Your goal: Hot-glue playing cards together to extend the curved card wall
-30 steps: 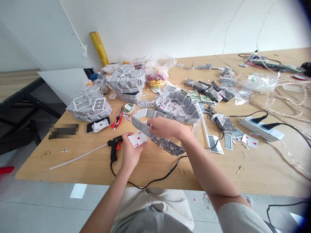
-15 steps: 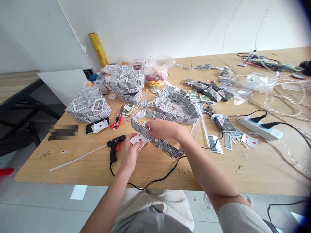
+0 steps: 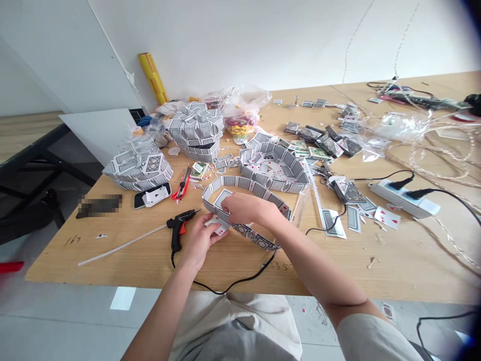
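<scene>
A curved band of joined playing cards [image 3: 255, 186] stands on edge on the wooden table, forming a loop. My left hand [image 3: 199, 239] pinches a face-up playing card [image 3: 218, 226] under the band's near left edge. Reaching inside the loop, my right hand [image 3: 246, 208] has curled fingers beside a back-up card [image 3: 223, 199] at the near wall; its fingertips are partly hidden. A black glue gun [image 3: 178, 229] lies just left of my left hand. Behind the loop sits a larger card tray [image 3: 278, 175] with loose cards inside.
Two card-covered boxes [image 3: 139, 165] [image 3: 197, 128] stand at the left and back. A red cutter [image 3: 182, 184] and a phone [image 3: 140, 200] lie left of the loop. To the right are card packs [image 3: 328, 145], a power strip [image 3: 404, 199] and coiled cord. The glue gun's cable [image 3: 240, 281] crosses the front.
The band has come down onto the table and its loop looks wider. Both hands have shifted slightly, and the left hand's card now sits lower, tucked partly under the band.
</scene>
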